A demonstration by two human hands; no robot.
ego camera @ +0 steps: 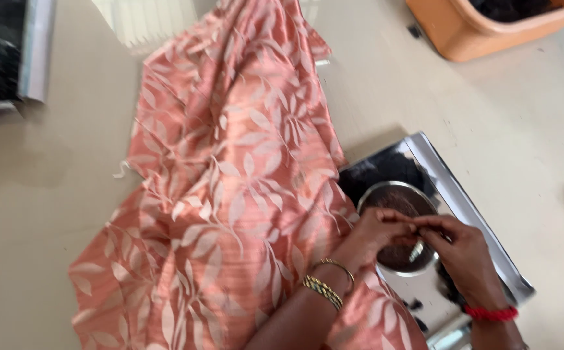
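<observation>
Beige floor [48, 194], leaf-print cloth [230, 181] beside steel bowl [398, 227] (dark contents), both hands' fingers [418, 225] pinched together, grasp unclear.

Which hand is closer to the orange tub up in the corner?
The right hand. It sits over the metal bowl, below the orange tub; the left hand is farther left, by the cloth.
</observation>
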